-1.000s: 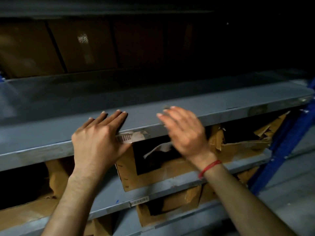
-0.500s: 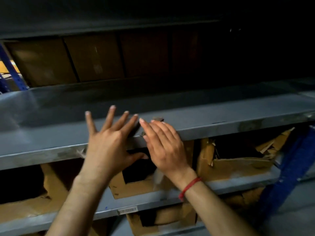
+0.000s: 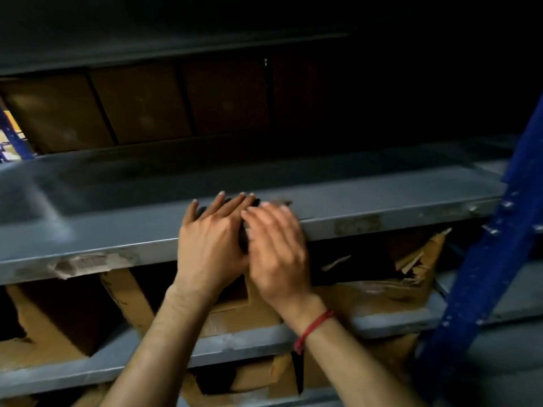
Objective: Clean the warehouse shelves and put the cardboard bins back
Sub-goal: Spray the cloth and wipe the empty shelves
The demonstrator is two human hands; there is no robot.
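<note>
Cardboard bins [image 3: 379, 292] below shelf [image 3: 102, 239]: torn, contents too dark to tell. Shelf runs left-right. Left hand [image 3: 210, 245] and right hand [image 3: 276, 248] flat at front edge, fingers straight, seemingly holding nothing (right blurred).

A long grey metal shelf [image 3: 382, 201] runs across the middle of the view. Its top looks dull and dusty, and its front lip is scuffed, with a torn, worn label [image 3: 82, 263] stuck near the left. At the back of this level, in deep shadow, a row of brown cardboard bins [image 3: 141, 110] stands upright, side by side. Directly beneath, a second grey shelf [image 3: 97, 365] carries front bins [image 3: 235, 317] with cut-out openings facing forward. The right-hand bin [image 3: 382, 290] is ragged, its flaps torn and bent. Under that shelf, lower bins [image 3: 258, 377] show, also torn.
</note>
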